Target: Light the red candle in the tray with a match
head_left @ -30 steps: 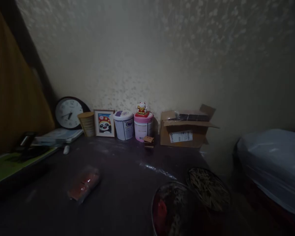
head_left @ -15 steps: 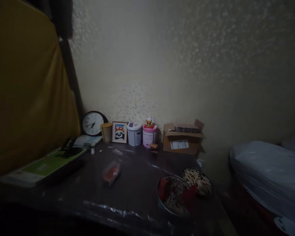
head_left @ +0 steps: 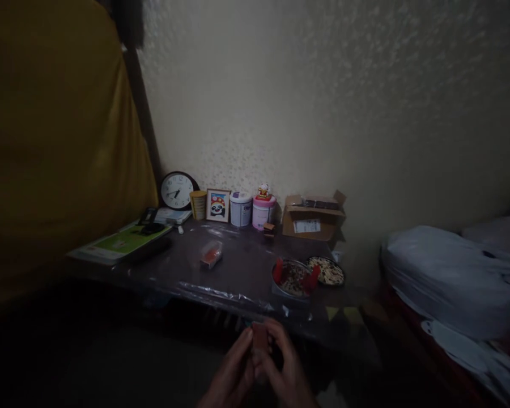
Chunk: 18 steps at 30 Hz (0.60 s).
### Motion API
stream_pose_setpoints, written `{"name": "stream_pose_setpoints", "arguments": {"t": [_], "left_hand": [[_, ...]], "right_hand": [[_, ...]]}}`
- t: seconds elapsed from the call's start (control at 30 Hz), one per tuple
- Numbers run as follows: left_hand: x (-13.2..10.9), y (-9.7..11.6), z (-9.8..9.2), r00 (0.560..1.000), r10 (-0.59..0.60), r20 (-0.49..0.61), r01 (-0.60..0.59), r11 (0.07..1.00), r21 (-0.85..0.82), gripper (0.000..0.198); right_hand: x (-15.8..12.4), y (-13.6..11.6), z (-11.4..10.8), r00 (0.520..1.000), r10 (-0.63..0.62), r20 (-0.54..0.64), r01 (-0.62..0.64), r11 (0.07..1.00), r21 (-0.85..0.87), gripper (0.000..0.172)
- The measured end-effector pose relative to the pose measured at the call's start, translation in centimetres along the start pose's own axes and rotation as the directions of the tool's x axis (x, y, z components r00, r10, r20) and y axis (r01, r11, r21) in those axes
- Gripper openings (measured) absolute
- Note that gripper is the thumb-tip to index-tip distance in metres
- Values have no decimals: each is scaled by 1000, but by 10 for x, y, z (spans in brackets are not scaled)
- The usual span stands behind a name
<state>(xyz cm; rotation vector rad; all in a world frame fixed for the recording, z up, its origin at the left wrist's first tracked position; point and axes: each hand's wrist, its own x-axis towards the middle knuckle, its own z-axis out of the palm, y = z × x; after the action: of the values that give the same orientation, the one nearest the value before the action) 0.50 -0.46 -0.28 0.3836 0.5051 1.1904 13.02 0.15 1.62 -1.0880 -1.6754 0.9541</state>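
Observation:
In front of the table edge, low in the view, my left hand (head_left: pixel 233 364) and my right hand (head_left: pixel 285 360) are together around a small reddish-brown box (head_left: pixel 260 338). Fingers of both hands are closed on its sides, and the far face is hidden. Beyond them on the dark plastic-covered table (head_left: pixel 242 266) stands a metal bowl (head_left: pixel 292 293) with small pieces in it and red objects at either side. Behind it sits a round dish (head_left: pixel 326 271) of thin pale sticks. A clear-wrapped reddish packet (head_left: pixel 211 255) lies farther left.
Along the wall stand a clock (head_left: pixel 177 191), a yellow cup (head_left: pixel 198 205), a framed panda picture (head_left: pixel 217 205), a white tin (head_left: pixel 241 209), a pink tin (head_left: pixel 263 213) topped by a figurine, and a cardboard box (head_left: pixel 312 218). Right of the table is a large pale bag (head_left: pixel 446 277).
Both hands have come into view at the bottom, holding the small box. The camera has shifted, so the table and its contents appear higher and smaller.

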Motion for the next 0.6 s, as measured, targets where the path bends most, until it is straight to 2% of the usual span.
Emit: {"name": "stream_pose_setpoints", "arguments": {"t": [0.1, 0.2, 0.27, 0.37, 0.47, 0.6], "left_hand": [[0, -2, -1, 1000, -7, -5, 7, 1000, 0, 27], [-2, -3, -2, 998, -55, -11, 56, 998, 27, 25], [-5, -4, 0, 997, -68, 22, 66, 996, 60, 25], [-10, -3, 2, 993, -95, 67, 88, 991, 103, 28], [-12, -3, 3, 989, -131, 67, 121, 984, 133, 30], [-12, -3, 2, 983, -171, 71, 159, 976, 147, 31]], "right_hand": [[4, 1, -8, 994, 95, 55, -102, 984, 145, 34], [7, 0, -16, 987, 152, 59, -162, 958, 238, 23], [8, 0, -19, 981, 182, 68, -193, 945, 264, 19], [9, 4, -22, 965, 245, 91, -261, 920, 293, 23], [9, 7, -26, 949, 288, 124, -314, 892, 326, 24], [7, 2, -31, 939, 287, 191, -339, 871, 355, 21]]}}
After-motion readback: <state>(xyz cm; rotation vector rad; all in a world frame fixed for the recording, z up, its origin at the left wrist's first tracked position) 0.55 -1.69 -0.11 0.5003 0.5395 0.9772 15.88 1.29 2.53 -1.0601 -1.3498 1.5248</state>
